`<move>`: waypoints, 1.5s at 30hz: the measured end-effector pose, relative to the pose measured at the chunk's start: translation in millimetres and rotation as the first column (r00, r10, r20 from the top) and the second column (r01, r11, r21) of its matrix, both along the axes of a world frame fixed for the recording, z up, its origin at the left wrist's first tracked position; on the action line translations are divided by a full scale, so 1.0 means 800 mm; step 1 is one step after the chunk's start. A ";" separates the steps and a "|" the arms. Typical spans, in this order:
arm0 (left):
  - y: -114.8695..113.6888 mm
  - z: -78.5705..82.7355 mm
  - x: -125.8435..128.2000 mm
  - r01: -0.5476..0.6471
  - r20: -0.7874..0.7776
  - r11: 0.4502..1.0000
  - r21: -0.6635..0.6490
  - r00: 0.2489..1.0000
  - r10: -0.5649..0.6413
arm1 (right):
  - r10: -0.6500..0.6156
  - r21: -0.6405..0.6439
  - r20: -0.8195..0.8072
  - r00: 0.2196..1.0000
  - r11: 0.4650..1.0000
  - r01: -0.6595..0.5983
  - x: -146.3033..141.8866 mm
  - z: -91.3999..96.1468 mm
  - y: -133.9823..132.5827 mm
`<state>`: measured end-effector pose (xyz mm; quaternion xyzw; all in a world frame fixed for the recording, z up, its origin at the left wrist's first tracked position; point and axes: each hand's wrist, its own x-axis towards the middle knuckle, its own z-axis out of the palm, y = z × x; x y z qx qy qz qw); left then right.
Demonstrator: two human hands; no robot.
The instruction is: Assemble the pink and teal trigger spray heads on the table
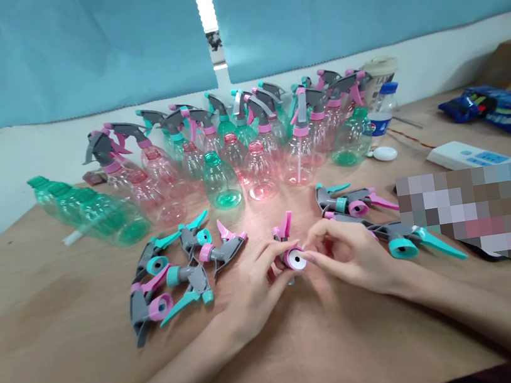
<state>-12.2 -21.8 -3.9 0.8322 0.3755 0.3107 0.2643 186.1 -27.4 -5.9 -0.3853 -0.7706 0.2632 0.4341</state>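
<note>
Both my hands meet at the middle of the wooden table [39, 310] around one spray trigger head [291, 251] with a pink collar and pink lever. My left hand [261, 279] grips it from the left, fingers curled round its body. From the right, my right hand [347, 251] pinches the pink collar, whose white opening faces the camera. Several loose grey trigger heads with teal or pink parts [177, 278] lie left of my hands, and more trigger heads [368, 220] lie to the right.
Behind stand several pink and green plastic bottles [220, 180], some capped with sprayers, some uncapped. A green bottle [97, 214] lies on its side at left. A white water bottle [382, 110], a white device [466, 155] and a blue packet [500, 106] sit at right.
</note>
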 end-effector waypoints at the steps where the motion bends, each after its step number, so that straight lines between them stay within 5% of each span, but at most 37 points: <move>1: 0.000 -0.001 0.000 -0.001 0.000 1.000 0.000 1.000 0.001 | 0.006 0.064 0.040 0.999 0.998 -0.008 0.001 0.001 0.000; 5: 0.001 -0.003 0.001 0.006 -0.016 1.000 0.016 1.000 -0.006 | -0.012 0.185 0.178 0.984 0.983 -0.022 0.001 0.002 0.000; 14: 0.002 -0.003 0.002 0.061 -0.041 0.991 0.115 0.998 -0.057 | -0.025 0.155 0.282 0.959 0.988 -0.020 0.003 0.005 0.001; 40: 0.004 -0.005 0.004 0.103 -0.068 0.990 0.093 0.993 -0.097 | -0.103 0.216 0.359 0.927 0.976 0.025 -0.004 0.001 -0.004; 45: 0.003 -0.011 0.002 0.030 -0.098 0.990 0.138 0.995 -0.016 | -0.141 0.243 0.395 0.908 0.969 0.045 -0.001 0.003 -0.001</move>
